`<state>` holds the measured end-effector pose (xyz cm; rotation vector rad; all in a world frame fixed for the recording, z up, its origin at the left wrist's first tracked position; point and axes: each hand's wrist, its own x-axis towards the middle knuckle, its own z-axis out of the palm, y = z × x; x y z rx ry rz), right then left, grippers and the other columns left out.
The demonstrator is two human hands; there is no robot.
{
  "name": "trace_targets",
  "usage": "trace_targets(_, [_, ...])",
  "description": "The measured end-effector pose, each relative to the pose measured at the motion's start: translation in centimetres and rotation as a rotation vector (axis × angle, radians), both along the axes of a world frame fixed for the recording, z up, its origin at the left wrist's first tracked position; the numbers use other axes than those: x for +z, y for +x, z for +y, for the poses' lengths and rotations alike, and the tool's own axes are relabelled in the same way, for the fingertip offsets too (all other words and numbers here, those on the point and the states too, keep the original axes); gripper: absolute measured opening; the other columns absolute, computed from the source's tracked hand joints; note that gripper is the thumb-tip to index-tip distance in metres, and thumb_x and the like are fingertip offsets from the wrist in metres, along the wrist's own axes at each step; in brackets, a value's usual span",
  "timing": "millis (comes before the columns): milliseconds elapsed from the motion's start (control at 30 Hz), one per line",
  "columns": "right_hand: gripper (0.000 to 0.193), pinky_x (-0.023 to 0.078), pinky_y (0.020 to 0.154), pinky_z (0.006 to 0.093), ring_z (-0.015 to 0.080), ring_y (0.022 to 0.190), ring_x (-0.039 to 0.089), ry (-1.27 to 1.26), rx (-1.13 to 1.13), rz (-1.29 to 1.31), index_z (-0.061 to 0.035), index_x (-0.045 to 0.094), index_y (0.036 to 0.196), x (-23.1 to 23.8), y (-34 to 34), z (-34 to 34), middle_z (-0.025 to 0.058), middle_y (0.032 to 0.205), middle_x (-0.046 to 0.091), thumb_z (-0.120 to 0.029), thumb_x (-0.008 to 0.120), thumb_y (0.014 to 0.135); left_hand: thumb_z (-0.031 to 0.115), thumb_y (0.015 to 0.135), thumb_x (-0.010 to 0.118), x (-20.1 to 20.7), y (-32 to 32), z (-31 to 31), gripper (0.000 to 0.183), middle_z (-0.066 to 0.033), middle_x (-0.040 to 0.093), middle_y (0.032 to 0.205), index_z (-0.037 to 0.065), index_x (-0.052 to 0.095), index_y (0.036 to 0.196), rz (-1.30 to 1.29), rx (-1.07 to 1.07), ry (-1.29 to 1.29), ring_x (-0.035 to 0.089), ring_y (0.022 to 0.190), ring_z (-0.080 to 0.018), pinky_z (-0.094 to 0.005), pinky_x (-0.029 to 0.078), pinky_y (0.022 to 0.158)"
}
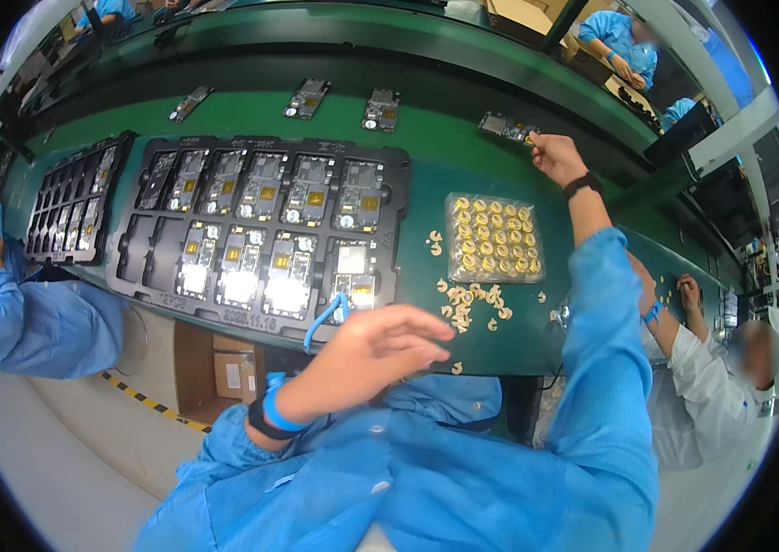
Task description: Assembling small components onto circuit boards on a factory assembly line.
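Observation:
At the far right of the bench, my right hand reaches out with its fingers pinched on the end of a circuit board, which lies on the green surface. My left hand hovers near the front edge, fingers stretched out and holding nothing. Just beyond it is a black moulded tray with circuit boards in most of its pockets. A clear plastic tray of round yellow-and-white parts sits below my right hand. Small cream-coloured curved scraps lie scattered in front of that tray.
Three more circuit boards, one at the left, one midway and one nearer, lie along the far strip. Another black tray stands left. Co-workers sit at left and right. A blue cord crosses the tray's corner.

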<state>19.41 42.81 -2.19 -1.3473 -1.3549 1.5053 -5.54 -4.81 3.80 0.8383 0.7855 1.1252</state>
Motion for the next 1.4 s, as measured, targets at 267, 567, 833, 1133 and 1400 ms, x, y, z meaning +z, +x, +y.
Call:
trace_targets(267, [0.026,0.058,0.078,0.0427,0.0398,0.085,0.072,1.101,-0.226,-1.053,0.0026,0.073,0.102,-2.1,-0.7,-4.1,0.0197,0.08,0.069,-0.019,0.081,0.09,0.004,0.098,0.065,6.0,-7.2,-1.1,0.024,-0.0164,0.075,0.113,-0.006,0.068,0.12,0.42,0.563,0.197,0.076,0.1,-0.0225,-0.0321,0.059,0.082])
trace_targets(567, [0.018,0.054,0.086,0.0449,0.0372,0.097,0.065,0.859,0.494,-0.702,-0.0006,0.076,0.102,3.7,0.2,-23.5,0.0167,0.098,0.066,-0.014,0.073,0.092,0.014,0.098,0.068,3.9,-9.5,14.6,0.033,-0.0165,0.073,0.119,-0.003,0.068,0.125,0.613,0.621,0.2,0.075,0.099,-0.0237,-0.0336,0.059,0.085])
trace_targets(833, [0.017,0.054,0.087,0.0423,0.0365,0.097,0.064,1.17,0.583,-0.801,0.0023,0.073,0.107,0.4,1.9,-23.4,0.0164,0.097,0.065,-0.01,0.071,0.095,0.006,0.095,0.067,-0.7,-0.5,15.1,0.02,-0.0091,0.076,0.097,-0.004,0.071,0.112,0.507,0.413,0.166,0.073,0.082,-0.0148,-0.0275,0.056,0.07])
trace_targets(1133, [0.012,0.051,0.081,0.025,0.0111,0.089,0.064,0.499,0.074,0.205,0.0064,0.072,0.108,3.9,-2.0,-33.6,0.0065,0.104,0.069,-0.002,0.065,0.103,0.01,0.099,0.075,-1.1,7.1,8.7,0.024,-0.0102,0.077,0.1,-0.008,0.073,0.116,0.306,0.475,0.152,0.072,0.09,-0.0118,-0.0265,0.058,0.077])
trace_targets(1400, [0.013,0.058,0.065,0.0241,0.0117,0.08,0.071,0.49,0.085,0.235,0.0076,0.074,0.11,5.8,-3.1,-38.0,0.0096,0.101,0.071,0.004,0.068,0.098,-0.001,0.095,0.075,-0.1,6.4,5.3,0.011,-0.0089,0.076,0.099,-0.005,0.077,0.105,0.377,0.61,0.285,0.071,0.091,-0.0128,-0.0262,0.057,0.079])
